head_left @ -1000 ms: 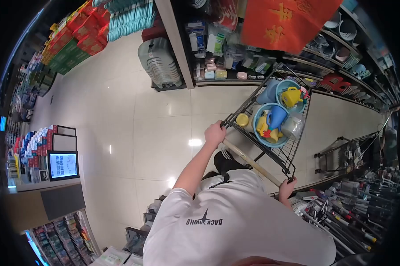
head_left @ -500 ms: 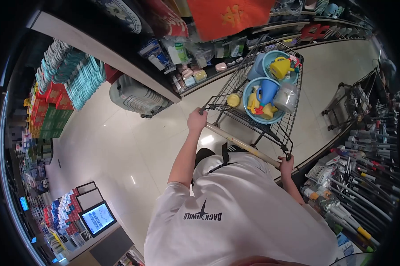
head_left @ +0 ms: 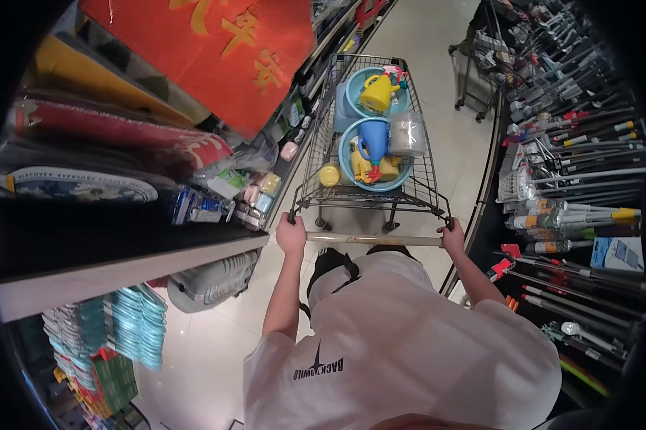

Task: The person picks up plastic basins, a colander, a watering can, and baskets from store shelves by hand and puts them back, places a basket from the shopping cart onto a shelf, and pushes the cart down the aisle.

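Observation:
My left hand [head_left: 291,234] is closed around the left end of a shopping cart's handle [head_left: 373,239]. At the right end, my right hand [head_left: 452,239] grips the same bar. The wire shopping cart [head_left: 417,200] stands ahead of me. In its basket, a near light-blue basin [head_left: 346,166] holds a blue watering can [head_left: 374,135] and yellow items with red spray tops. A yellow watering can [head_left: 378,94] sits in the far basin [head_left: 353,87]. A clear-wrapped whitish cylinder [head_left: 407,134] lies at the right, and a round yellow container [head_left: 329,175] at the left.
Shelves with a large red fabric piece [head_left: 244,64] and mats line the left. Teal hangers [head_left: 140,322] hang behind on the left. Several mop and broom poles [head_left: 581,175] fill the right rack. Another cart [head_left: 477,72] stands ahead on the right.
My view and the cart have turned to the right, so the cart now points up the aisle between the shelves. Both hands keep their hold on the handle.

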A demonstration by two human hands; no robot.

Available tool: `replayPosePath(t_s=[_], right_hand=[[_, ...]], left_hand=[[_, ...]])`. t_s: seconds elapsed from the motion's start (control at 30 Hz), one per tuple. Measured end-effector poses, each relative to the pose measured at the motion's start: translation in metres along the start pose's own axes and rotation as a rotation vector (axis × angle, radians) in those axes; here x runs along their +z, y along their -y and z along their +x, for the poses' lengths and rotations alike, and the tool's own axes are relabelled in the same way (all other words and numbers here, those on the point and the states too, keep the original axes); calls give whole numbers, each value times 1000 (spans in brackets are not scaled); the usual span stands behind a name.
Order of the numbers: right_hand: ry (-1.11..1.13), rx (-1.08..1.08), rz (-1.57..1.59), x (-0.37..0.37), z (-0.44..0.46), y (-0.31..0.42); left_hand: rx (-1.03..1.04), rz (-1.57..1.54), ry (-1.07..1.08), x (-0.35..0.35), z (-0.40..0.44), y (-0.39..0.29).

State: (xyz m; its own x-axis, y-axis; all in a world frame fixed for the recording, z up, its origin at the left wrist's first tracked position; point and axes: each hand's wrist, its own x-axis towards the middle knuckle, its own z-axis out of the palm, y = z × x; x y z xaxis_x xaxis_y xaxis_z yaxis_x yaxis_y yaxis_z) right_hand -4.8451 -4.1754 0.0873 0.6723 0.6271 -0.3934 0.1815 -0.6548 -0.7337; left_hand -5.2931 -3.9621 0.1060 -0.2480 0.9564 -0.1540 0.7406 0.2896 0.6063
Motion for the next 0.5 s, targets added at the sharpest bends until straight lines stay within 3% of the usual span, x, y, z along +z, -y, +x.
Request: replayPosePath(t_s=[0.5], right_hand=[[-322, 41, 0, 104, -14, 73]], left_hand=[[209, 40, 100, -5, 166, -32]])
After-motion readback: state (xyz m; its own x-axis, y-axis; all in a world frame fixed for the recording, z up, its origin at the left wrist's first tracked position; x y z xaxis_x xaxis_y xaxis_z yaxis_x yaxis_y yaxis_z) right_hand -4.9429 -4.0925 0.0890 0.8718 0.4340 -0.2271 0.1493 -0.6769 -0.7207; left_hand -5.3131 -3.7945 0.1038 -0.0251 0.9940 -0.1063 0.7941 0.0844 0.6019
